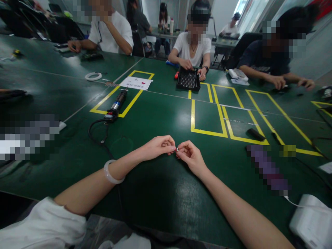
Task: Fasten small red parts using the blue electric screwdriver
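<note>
My left hand [161,147] and my right hand [190,155] meet over the green table [160,121], thumbs and fingers pinched together. Between their fingertips is a tiny red and silvery-white piece [177,149], too small to name. Both hands appear to grip it, the left from one side and the right from the other. A pale bangle [110,172] circles my left wrist. My palms and curled fingers hide any other part of the piece.
Left of centre lies a black, silver and blue cylindrical tool [119,102] with a black cable [89,129]. A white power adapter [308,218] sits at the right front. Across the table, a person handles a black tray [188,79]. Yellow tape rectangles [209,133] mark the tabletop.
</note>
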The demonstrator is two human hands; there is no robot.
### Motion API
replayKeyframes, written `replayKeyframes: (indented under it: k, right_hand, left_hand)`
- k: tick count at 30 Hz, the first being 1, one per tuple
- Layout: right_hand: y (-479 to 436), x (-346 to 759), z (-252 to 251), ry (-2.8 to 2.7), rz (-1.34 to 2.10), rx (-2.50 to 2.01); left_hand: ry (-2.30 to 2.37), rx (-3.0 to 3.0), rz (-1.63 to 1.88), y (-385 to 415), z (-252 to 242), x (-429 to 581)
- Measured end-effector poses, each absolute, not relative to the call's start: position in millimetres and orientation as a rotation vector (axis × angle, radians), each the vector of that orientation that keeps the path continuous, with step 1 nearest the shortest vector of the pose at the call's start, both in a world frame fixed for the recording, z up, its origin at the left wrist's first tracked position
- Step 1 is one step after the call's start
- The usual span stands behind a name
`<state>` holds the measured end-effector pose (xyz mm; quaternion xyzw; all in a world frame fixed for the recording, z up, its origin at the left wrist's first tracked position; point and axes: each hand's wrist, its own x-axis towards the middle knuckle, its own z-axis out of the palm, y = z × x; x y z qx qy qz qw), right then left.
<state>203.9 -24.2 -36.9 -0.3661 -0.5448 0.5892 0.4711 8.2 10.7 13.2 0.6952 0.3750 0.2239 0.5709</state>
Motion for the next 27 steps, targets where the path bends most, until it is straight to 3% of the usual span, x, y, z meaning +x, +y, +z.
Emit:
replayKeyframes:
  k: [15, 20, 24, 27]
  right_hand:
    - [-24.3, 207.3, -35.8, -1.543, 1.210, -0.988]
    - [-22.5, 208.7, -37.6, -1.578, 1.192, -1.015]
    - [-21.3, 209.4, -37.2, -1.636, 1.162, -1.005]
    - [-20.7, 209.3, -37.8, -1.655, 1.144, -0.991]
  left_hand:
    - [0.958, 2.303, 0.526, 9.1, 22.8, -1.8]
    - [1.526, 2.483, 0.551, 49.6, 26.4, -56.7]
    - [2.195, 2.230, 0.491, 88.9, 15.6, -132.8]
    - [2.319, 2.074, 0.354, 106.6, 7.6, -183.8]
